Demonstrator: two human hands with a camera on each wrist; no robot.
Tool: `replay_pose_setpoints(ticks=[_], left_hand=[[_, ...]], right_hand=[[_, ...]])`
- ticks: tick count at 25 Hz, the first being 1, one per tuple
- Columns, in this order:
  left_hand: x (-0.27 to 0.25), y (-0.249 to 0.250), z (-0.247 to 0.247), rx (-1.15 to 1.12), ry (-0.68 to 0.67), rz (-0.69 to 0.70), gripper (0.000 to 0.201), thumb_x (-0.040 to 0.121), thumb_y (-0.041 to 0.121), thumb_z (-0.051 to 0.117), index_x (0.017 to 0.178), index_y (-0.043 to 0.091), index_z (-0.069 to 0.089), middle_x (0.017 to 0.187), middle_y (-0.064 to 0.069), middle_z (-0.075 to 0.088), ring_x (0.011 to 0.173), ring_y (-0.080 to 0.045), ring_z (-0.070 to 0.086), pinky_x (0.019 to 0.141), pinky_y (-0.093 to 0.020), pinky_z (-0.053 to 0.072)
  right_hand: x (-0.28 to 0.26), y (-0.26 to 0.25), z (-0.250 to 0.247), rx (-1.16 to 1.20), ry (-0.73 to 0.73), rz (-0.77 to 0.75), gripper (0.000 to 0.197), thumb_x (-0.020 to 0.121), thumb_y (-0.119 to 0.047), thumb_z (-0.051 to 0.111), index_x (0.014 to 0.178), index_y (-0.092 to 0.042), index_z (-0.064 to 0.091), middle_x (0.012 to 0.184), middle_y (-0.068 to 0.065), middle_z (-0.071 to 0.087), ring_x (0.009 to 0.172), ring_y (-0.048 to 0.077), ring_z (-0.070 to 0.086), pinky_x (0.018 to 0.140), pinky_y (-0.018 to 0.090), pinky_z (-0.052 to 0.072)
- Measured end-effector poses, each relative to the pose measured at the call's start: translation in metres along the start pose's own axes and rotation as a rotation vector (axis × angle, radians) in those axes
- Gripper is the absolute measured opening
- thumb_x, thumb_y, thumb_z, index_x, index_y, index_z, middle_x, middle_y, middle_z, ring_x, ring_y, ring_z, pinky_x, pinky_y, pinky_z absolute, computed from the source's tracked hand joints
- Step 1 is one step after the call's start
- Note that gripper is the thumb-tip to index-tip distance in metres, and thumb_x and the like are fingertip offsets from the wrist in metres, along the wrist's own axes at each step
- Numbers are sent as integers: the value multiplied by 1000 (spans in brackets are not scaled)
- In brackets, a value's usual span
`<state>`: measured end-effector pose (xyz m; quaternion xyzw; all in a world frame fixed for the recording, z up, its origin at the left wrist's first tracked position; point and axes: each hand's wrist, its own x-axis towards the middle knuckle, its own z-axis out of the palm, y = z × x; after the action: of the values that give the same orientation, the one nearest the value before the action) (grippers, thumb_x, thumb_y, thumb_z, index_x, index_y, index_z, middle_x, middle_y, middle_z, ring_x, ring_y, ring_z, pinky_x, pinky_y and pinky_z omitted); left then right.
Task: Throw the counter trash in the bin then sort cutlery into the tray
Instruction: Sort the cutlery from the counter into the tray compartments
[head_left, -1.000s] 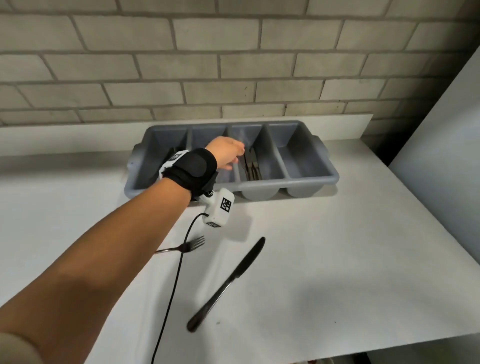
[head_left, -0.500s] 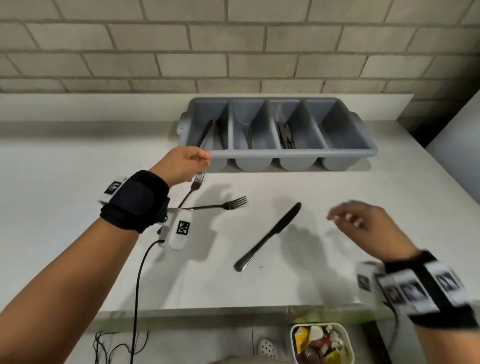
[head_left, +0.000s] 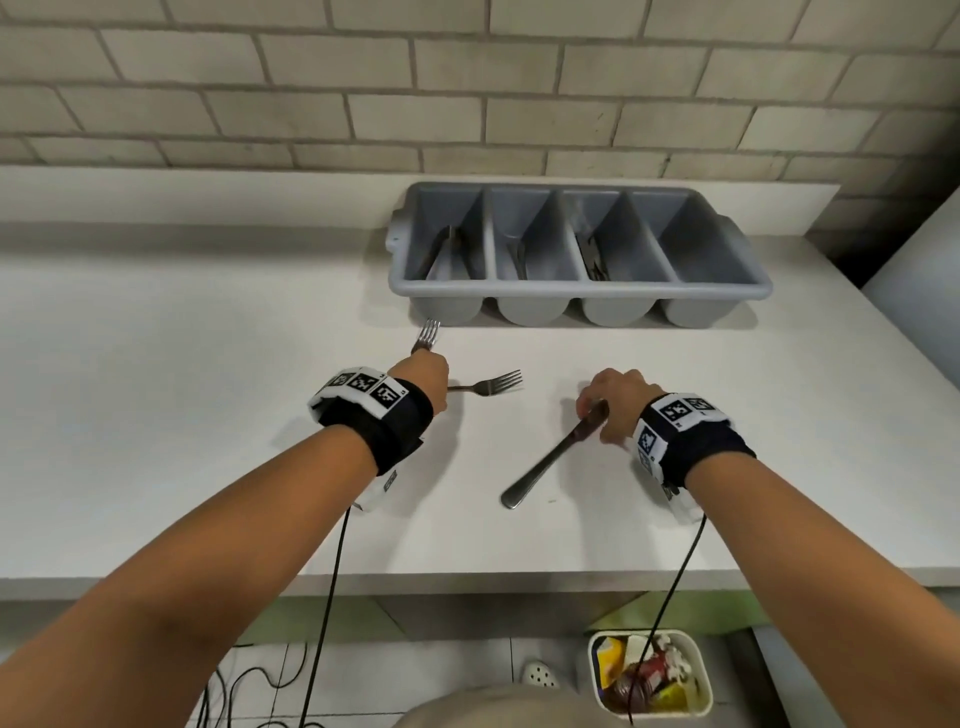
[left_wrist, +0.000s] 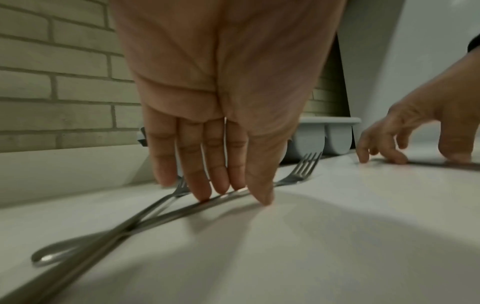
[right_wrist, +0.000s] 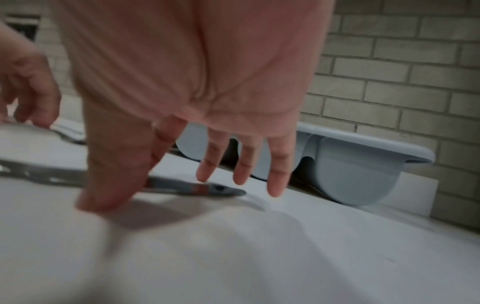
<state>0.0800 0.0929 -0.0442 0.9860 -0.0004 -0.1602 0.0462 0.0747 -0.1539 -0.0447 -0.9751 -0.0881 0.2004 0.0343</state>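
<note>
Two forks lie crossed on the white counter (head_left: 208, 415), one fork (head_left: 427, 335) pointing at the tray, the other fork (head_left: 491, 385) pointing right. My left hand (head_left: 423, 376) is down on them. In the left wrist view its straight fingers (left_wrist: 205, 191) touch the crossed fork handles (left_wrist: 166, 211), thumb beside them. A table knife (head_left: 535, 473) lies to the right. My right hand (head_left: 605, 397) arches over its blade (right_wrist: 202, 188), thumb on the counter at the near side and fingers spread above. The grey four-compartment tray (head_left: 582, 288) holds cutlery in its three left compartments.
A brick wall (head_left: 467, 104) rises behind the counter's low white upstand. A small bin (head_left: 649, 675) with colourful trash stands on the floor below the counter's front edge. Cables hang from both wrists. A grey panel (head_left: 914, 260) borders the counter on the right.
My left hand has pulled back from the tray and come down on the two forks. My right hand came into view and dropped over the knife's blade.
</note>
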Motion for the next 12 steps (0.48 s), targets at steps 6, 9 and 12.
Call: replay_pose_setpoints(ticks=[6, 9, 12], left_hand=[[12, 11, 8, 194, -97, 24, 28, 94, 8, 43, 115, 3, 61, 122, -12, 63, 113, -29, 61, 89, -36, 51], [15, 19, 10, 167, -43, 54, 26, 95, 13, 41, 115, 8, 58, 119, -10, 63, 112, -28, 59, 90, -37, 47], [15, 25, 6, 74, -15, 100, 25, 94, 12, 39, 115, 9, 52, 117, -13, 62, 108, -31, 59, 89, -38, 47]], right_hand=[[9, 8, 1, 25, -34, -13, 26, 65, -11, 74, 71, -31, 58, 118, -8, 51, 104, 18, 55, 77, 28, 43], [8, 11, 0, 30, -18, 21, 25, 68, -12, 70, 69, -29, 53, 95, -8, 58, 89, 19, 56, 74, 28, 40], [7, 16, -3, 19, -45, -7, 19, 75, -10, 64, 72, -26, 55, 76, -12, 52, 83, 15, 48, 90, 34, 39]])
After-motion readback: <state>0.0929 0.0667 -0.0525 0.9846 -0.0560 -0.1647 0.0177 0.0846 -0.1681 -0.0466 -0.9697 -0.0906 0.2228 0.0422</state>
